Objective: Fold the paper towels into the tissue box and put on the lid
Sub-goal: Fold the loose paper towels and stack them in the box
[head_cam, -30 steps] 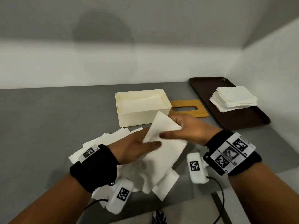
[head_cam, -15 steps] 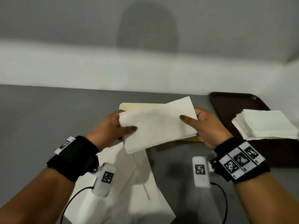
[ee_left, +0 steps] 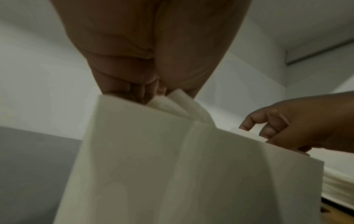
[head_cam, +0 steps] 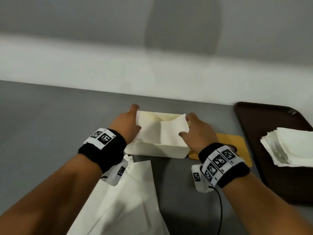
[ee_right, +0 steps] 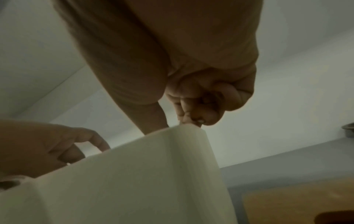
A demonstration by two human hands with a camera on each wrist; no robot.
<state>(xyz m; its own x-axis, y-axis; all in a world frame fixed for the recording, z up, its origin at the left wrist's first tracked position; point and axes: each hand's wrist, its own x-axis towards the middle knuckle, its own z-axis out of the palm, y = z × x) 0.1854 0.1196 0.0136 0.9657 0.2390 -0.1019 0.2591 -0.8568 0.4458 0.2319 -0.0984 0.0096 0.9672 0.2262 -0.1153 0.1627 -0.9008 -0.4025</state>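
A folded white paper towel [head_cam: 162,131] hangs over the open cream tissue box [head_cam: 157,150] in the middle of the grey table. My left hand [head_cam: 128,123] pinches the towel's left end and my right hand [head_cam: 196,129] pinches its right end, both at the box's rim. In the left wrist view the fingers [ee_left: 141,92] clamp the towel's corner [ee_left: 172,103] above the box wall [ee_left: 172,166]. The right wrist view shows curled fingers [ee_right: 193,112] at the box's corner [ee_right: 184,133]. The wooden lid [head_cam: 237,146] lies flat just right of the box, partly behind my right wrist.
Several unfolded white paper towels [head_cam: 128,200] lie spread on the table in front of the box, under my left forearm. A dark brown tray [head_cam: 254,119] at the right holds a stack of folded towels [head_cam: 291,148]. A white wall runs behind the table.
Both hands carried the folded towel forward from in front of me and lowered it over the open box. The head view moved closer to the box.
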